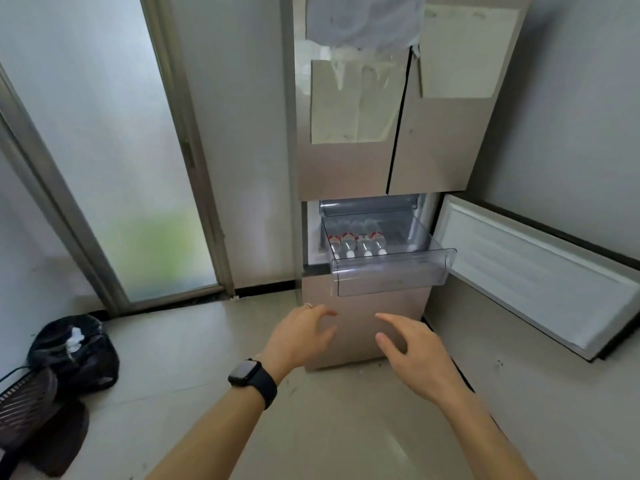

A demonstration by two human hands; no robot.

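Reaching toward the clear drawer (391, 275)
I am bringing my left hand (301, 332) and right hand (412, 355) up beneath it, both loose-fingered and holding nothing. It is jutting out with four bottles (356, 244) lying inside, so pushing it in and shutting the door (540, 275) are, I judge, remaining.

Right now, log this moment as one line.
left hand: open, empty | right hand: open, empty | drawer: pulled out | bottles: four, in drawer | door: swung open
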